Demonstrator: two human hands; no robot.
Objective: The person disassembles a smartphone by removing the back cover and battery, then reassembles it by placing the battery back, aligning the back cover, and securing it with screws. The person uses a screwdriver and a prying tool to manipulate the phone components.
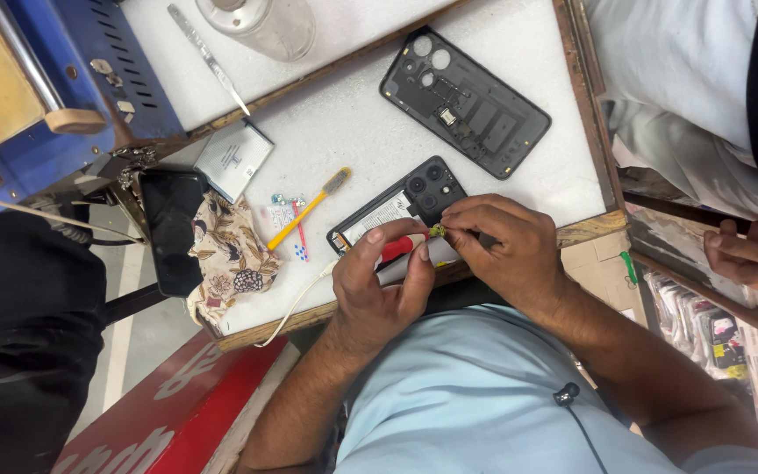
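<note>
My left hand [377, 285] is closed around a red-handled screwdriver [399, 247]. My right hand [504, 248] pinches the screwdriver's yellow-green front end [438, 232] between thumb and fingertips. Both hands hover over the near end of an opened black phone [401, 204] lying back side up on the white mat [344, 114], with its camera rings showing. The phone's removed black back cover [467, 101] lies further away on the mat, inner side up. Whatever sits under my fingers is hidden.
A yellow toothbrush [309, 209], small screws and a silver battery [234, 158] lie to the left. A black screen panel [173, 230] rests beside a floral cloth [234, 256]. A metal blade [208, 57], a clear bottle [261, 25] and a blue machine [63, 88] are beyond. Another person's hand [752, 256] is at the right.
</note>
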